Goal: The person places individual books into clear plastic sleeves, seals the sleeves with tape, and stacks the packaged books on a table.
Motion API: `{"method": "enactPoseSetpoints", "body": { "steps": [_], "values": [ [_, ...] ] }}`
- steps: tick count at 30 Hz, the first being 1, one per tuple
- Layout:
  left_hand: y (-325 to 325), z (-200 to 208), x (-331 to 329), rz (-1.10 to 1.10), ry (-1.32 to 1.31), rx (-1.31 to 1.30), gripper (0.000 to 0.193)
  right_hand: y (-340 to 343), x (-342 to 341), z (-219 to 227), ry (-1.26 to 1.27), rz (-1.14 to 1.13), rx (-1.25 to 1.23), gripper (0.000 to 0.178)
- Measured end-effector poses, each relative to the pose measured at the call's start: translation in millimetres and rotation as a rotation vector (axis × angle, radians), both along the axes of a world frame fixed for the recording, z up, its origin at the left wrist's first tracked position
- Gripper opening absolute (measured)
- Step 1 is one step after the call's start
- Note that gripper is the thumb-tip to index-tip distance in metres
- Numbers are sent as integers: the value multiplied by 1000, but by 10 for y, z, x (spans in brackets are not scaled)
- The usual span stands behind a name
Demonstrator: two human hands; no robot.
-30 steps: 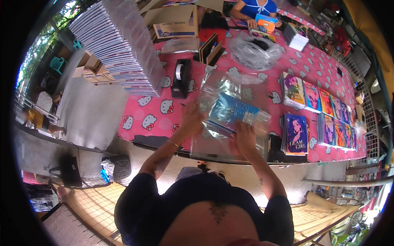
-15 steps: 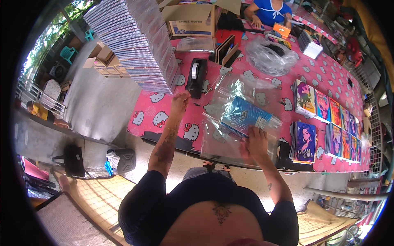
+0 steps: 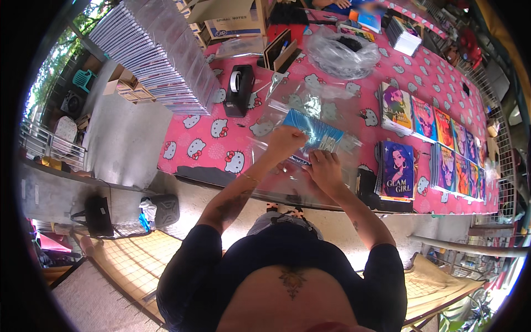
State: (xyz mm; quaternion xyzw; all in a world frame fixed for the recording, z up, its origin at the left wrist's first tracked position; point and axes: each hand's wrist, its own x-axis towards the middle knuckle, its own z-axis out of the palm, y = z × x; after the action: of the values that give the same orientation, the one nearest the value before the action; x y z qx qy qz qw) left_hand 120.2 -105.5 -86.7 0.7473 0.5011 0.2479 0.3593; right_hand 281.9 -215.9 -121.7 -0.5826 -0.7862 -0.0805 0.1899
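A blue spiral notebook (image 3: 314, 128) lies on the table inside a shiny clear plastic sleeve (image 3: 303, 178). Over its near left corner is my left hand (image 3: 285, 144), fingers closed in a pinch; whatever it pinches is too small to make out. My right hand (image 3: 327, 169) rests at the notebook's near right edge, its bent fingers gripping the plastic there. Beyond my left hand stands a black tape dispenser (image 3: 239, 91) with a pale roll.
A tall stack of wrapped spiral notebooks (image 3: 160, 55) rises at the left. Rows of colourful notebooks (image 3: 397, 169) lie at the right. Farther back are a plastic bag (image 3: 343, 55), a cardboard box (image 3: 235, 19) and another person's hand (image 3: 342, 4).
My left hand has moved from beside the tape dispenser rightward to the wrapped notebook. My right hand stays at the notebook's near edge. The whole view has shifted a little.
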Motion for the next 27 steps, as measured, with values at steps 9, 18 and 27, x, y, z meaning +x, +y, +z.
{"method": "enactPoseSetpoints", "body": {
  "steps": [9,18,27],
  "values": [
    [-58,-20,97,-132,623,32,51,-18,27,91,93,-20,-28,58],
    [-714,-369,-149,-239,277,821,34,834,603,-240,6,-134,158,55],
    [-155,-240,-529,-20,-516,249,35,1333,1506,725,1205,38,-1122,78]
  ]
}}
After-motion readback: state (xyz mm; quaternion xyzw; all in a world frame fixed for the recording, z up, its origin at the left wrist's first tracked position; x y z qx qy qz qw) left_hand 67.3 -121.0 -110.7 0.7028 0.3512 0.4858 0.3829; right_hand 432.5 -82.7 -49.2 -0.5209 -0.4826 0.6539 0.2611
